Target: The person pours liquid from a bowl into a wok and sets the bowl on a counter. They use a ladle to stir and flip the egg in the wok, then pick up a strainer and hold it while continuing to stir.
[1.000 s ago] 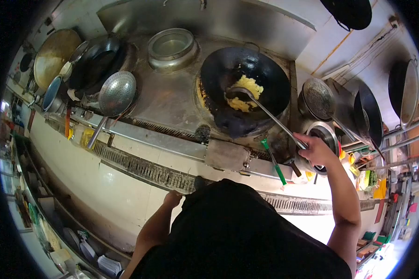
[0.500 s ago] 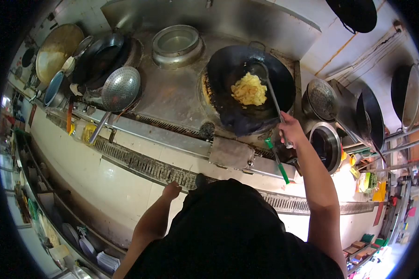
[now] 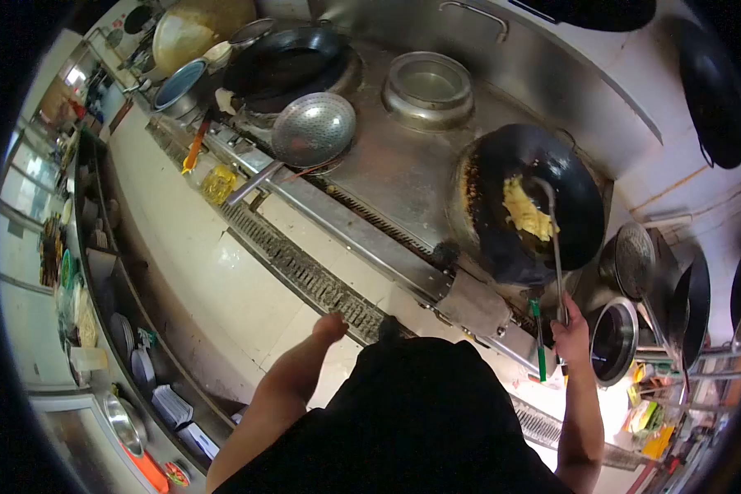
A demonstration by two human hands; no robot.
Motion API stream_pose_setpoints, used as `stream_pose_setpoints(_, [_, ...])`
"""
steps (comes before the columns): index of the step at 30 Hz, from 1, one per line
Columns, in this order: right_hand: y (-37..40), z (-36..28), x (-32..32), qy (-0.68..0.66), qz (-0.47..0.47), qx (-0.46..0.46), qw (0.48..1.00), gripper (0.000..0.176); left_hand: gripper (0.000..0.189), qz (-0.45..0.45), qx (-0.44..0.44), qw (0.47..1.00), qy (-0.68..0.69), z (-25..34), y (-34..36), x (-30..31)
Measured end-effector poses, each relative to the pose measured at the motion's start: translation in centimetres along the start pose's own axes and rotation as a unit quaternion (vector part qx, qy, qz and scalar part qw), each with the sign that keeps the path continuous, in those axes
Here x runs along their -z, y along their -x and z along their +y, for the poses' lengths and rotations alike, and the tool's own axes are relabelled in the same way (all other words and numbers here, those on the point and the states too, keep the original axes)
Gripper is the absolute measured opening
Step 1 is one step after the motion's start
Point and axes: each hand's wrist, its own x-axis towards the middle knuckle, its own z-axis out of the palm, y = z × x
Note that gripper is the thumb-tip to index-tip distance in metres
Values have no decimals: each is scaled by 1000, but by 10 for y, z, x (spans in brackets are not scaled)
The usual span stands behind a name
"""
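Observation:
My right hand (image 3: 570, 333) is wrapped round the lower end of a long-handled ladle (image 3: 557, 255). Its bowl reaches down inside a dark wok (image 3: 509, 259) on the stove. Against the ladle lies a yellow mass that looks like cooked egg (image 3: 525, 210), lit brightly on its upper left side. Away from the stove, my left hand (image 3: 331, 327) hangs in front of my body over the floor grate, fingers curled in and nothing visible in them. Close to my right hand, a green-handled tool (image 3: 541, 342) hangs at the stove's front edge.
Left on the stove are a perforated strainer (image 3: 314, 130), another black wok (image 3: 284, 70) and a round metal pot (image 3: 428, 90). A steel basin (image 3: 614, 342) stands right of my right hand, near a mesh skimmer (image 3: 635, 259). Shelves (image 3: 152, 329) line the left.
The camera view has turned, so the stove appears farther right and lower. The egg has gone from a rounded heap to a longer, smoother shape beside the ladle. My right hand still grips the handle.

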Motion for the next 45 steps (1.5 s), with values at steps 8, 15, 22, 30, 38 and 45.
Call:
stream_pose_setpoints(8, [14,-7,-9,-139,43,-6,989,63,26,338,100,929,110,-58,-31,198])
stream_pose_setpoints(15, [16,60,-21,-13,62,98,993,62,25,283,164,935,136,-89,-75,201])
stream_pose_setpoints(22, [28,65,-43,-3,107,152,983,61,26,37,-108,979,-170,-23,-54,178])
stream_pose_setpoints(30, [60,-66,-34,4,20,-258,966,61,63,373,169,890,-200,-231,-142,290])
stream_pose_setpoints(38, [70,-33,-43,75,103,-79,989,63,45,303,199,913,-189,-223,-140,311])
stream_pose_setpoints(45, [69,-32,-37,60,91,-91,990,64,31,8,227,968,105,-194,-127,350])
